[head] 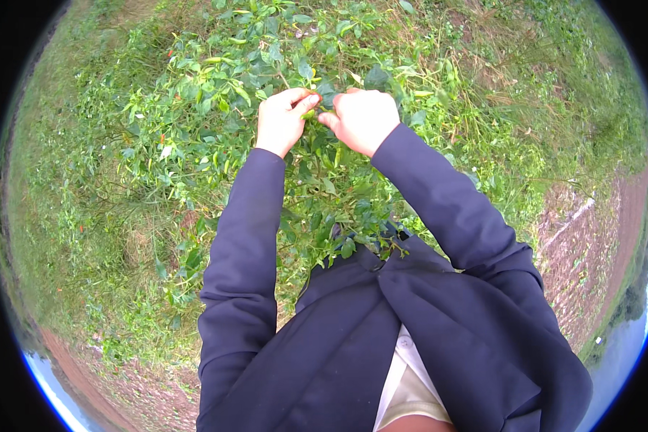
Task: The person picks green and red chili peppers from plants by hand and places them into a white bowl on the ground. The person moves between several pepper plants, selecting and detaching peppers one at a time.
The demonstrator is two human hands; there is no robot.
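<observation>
My left hand point(282, 120) reaches into a leafy chili pepper plant point(324, 183), its thumb and forefinger pinched together. A bit of a red chili pepper point(318, 98) shows at those fingertips, and a green chili pepper point(308, 114) hangs just under the thumb. Close by on the right, my right hand point(366, 120) is bent over the same plant with its fingers curled. Its thumb points toward the left hand, beside a green stem. Leaves and the back of the hand hide what the right fingers touch.
More green chili peppers point(216, 60) hang among the leaves at upper left, with a few red ones point(162, 139) farther left. Dry grass point(497, 70) grows at upper right. Bare brown soil point(583, 259) lies at right. Foliage touches the front of my dark jacket point(324, 335).
</observation>
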